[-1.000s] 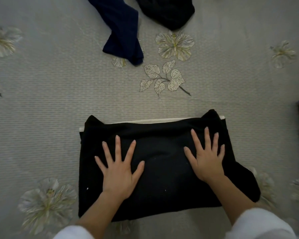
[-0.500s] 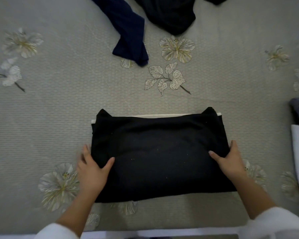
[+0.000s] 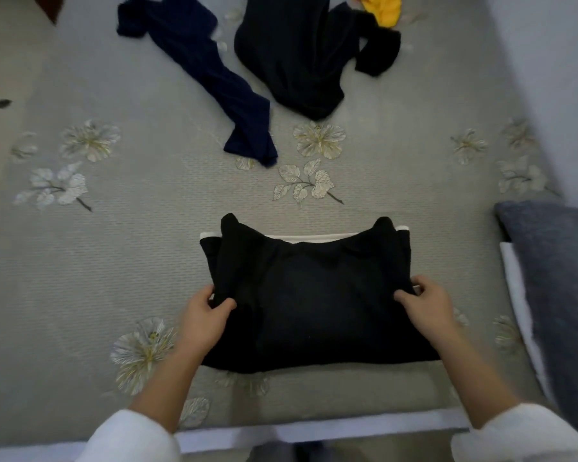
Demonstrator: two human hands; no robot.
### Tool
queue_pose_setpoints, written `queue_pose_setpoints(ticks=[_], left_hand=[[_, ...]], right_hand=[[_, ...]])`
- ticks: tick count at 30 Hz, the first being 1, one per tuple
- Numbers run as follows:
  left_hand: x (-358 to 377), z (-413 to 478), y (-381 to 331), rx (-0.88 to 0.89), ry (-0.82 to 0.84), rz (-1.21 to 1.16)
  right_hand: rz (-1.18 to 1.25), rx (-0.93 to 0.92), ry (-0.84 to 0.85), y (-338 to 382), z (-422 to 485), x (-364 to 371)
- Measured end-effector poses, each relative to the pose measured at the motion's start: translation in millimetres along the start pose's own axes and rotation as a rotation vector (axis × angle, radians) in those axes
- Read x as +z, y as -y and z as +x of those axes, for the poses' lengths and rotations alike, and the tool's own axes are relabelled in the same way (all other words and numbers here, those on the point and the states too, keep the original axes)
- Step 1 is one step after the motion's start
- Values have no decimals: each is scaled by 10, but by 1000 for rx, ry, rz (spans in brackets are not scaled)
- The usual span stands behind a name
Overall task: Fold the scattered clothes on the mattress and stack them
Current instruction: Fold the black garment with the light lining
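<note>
My left grip (image 3: pixel 202 320) pinches the left edge of the folded black garment (image 3: pixel 314 295), thumb on top, and my right grip (image 3: pixel 426 306) clasps its right edge the same way. The garment lies on a white folded piece (image 3: pixel 311 237) at the near middle of the mattress (image 3: pixel 114 261). At the far side lie an unfolded navy garment (image 3: pixel 214 78), a crumpled black top (image 3: pixel 297 55) and a yellow cloth (image 3: pixel 381 8).

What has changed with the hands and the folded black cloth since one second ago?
Both hands left the top of the folded cloth, where they pressed flat, and slid outward. Now the left hand and right hand each grip a side edge, thumb on top. The cloth stays on the white piece; the navy garment and black garment beyond remain unfolded.
</note>
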State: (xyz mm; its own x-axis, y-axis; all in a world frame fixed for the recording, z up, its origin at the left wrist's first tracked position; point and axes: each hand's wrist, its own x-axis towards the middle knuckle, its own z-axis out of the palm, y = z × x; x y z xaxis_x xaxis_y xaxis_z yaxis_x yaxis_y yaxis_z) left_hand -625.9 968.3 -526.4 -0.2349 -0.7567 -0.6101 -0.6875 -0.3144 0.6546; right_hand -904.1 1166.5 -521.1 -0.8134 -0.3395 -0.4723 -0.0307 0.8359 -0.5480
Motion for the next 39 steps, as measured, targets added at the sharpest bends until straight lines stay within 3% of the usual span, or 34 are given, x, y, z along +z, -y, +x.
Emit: queue_pose_setpoints(ticks=[5, 10, 21, 30, 39], left_hand=[[145, -419, -381, 222, 70, 196], [517, -728, -938, 407, 179, 336], [2082, -1350, -2423, 799, 455, 493], [3608, -1699, -3726, 925, 380, 613], [5028, -1771, -4620, 1030, 327, 619]], right_hand=[[41, -44, -48, -132, -560, -388], [161, 29, -154, -419, -952, -988], [450, 260, -476, -1450, -1340, -2328], [700, 322, -672, -1998, -866, -3110], [848, 455, -724, -2490, -201, -3487]])
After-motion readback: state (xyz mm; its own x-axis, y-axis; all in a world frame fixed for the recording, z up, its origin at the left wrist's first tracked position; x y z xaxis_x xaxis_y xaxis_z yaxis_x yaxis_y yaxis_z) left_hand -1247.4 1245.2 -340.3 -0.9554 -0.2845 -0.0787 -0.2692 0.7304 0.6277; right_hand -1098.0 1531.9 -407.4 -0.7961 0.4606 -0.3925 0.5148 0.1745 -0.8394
